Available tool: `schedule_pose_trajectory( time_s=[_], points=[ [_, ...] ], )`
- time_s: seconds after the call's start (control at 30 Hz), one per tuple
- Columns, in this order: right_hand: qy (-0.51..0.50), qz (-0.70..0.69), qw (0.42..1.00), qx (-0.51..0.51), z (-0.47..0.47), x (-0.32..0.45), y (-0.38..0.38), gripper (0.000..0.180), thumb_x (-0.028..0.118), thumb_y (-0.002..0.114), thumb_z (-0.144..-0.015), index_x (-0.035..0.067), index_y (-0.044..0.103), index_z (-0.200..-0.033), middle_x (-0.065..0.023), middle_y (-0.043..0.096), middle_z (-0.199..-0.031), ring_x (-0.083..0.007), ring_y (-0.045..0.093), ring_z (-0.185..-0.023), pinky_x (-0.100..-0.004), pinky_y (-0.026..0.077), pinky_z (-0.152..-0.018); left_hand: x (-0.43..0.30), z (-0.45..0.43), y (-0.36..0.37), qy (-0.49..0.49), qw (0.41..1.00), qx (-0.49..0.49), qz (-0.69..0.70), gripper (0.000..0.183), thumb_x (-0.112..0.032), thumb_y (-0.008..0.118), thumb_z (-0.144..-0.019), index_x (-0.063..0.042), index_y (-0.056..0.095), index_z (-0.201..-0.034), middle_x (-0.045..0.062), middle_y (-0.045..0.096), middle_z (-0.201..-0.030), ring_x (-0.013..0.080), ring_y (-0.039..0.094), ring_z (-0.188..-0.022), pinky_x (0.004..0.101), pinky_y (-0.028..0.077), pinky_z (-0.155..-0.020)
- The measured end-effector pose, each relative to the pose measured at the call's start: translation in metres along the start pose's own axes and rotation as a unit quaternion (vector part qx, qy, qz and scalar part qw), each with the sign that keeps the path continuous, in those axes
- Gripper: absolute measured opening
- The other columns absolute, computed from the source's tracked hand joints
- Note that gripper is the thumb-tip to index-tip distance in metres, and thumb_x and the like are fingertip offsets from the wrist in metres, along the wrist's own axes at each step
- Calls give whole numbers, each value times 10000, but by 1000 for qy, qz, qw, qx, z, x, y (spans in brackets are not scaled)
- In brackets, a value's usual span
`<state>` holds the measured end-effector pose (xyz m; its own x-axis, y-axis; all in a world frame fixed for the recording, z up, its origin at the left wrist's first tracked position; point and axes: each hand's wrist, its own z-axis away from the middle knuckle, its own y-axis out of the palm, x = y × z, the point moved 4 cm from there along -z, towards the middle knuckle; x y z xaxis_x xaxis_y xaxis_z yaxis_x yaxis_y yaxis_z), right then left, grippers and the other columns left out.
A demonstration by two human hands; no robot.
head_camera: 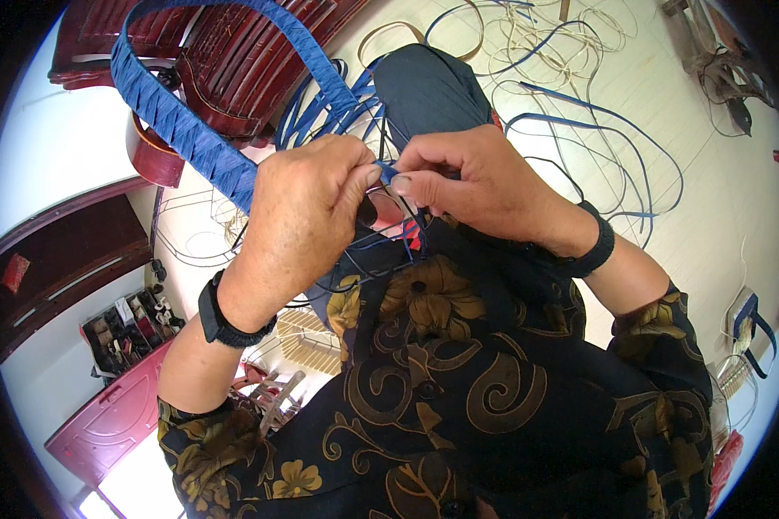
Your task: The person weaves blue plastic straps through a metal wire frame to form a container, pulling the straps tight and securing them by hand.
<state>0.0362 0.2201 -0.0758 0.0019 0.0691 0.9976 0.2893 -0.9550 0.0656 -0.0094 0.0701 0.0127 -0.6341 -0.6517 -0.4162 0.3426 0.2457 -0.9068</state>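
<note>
A short piece of blue strip (pixel 385 172) shows between my two hands, over my lap. My left hand (pixel 315 201) pinches it between thumb and forefinger. From the other side, the thumb and fingertips of my right hand (pixel 470 181) hold the same strip. A wide band wrapped in blue strip (pixel 188 133) arches up like a basket handle; its near end passes behind my left hand. Dark thin wires (pixel 363 272) and narrow blue strands lie below the hands, against my patterned shirt. How they join the band is hidden.
Loose blue strips (pixel 298 113) bunch beyond my hands. On the tiled floor, long blue strips (pixel 623 130) and tangled pale cord (pixel 558 48) spread at upper right. A dark red wooden chair (pixel 234 71) stands at upper left. A compartmented box (pixel 130 327) of small items sits at left.
</note>
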Motion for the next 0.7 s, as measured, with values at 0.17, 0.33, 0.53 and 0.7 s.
schedule_pose_trajectory(
  time_s=[0.17, 0.33, 0.53, 0.7],
  points=[
    [8, 32, 999, 3, 1, 5, -4, 209, 197, 645, -924, 18, 647, -816, -111, 658, -685, -209, 656, -596, -320, 475, -554, -2, 3, 3, 6, 1000, -3, -1, 103, -67, 693, -876, 2, 654, -943, 164, 628, -777, 316, 623, -670, 362, 475, -614],
    [-151, 246, 956, -59, -1, 22, -11, 143, 161, 625, -887, 37, 609, -819, -134, 633, -697, -349, 638, -663, -429, 485, -598, 1, -1, 0, 20, 999, 17, 40, 126, -9, 669, -871, 15, 659, -995, 151, 630, -772, 293, 628, -667, 353, 486, -617],
    [-101, 259, 960, -20, 3, 25, -8, 129, 156, 614, -894, 50, 591, -824, -166, 611, -702, -401, 622, -706, -470, 473, -617, 1, 0, -2, 19, 998, 24, 48, 168, 35, 646, -859, 21, 664, -1026, 168, 652, -822, 309, 644, -695, 358, 507, -643],
    [-47, 185, 980, -51, 12, 26, 5, 133, 151, 622, -883, 46, 586, -811, -186, 606, -706, -418, 612, -703, -485, 461, -608, 2, 4, 0, 20, 999, 20, 32, 193, 48, 636, -860, 15, 667, -1048, 187, 667, -848, 351, 654, -718, 371, 516, -655]
  ],
)
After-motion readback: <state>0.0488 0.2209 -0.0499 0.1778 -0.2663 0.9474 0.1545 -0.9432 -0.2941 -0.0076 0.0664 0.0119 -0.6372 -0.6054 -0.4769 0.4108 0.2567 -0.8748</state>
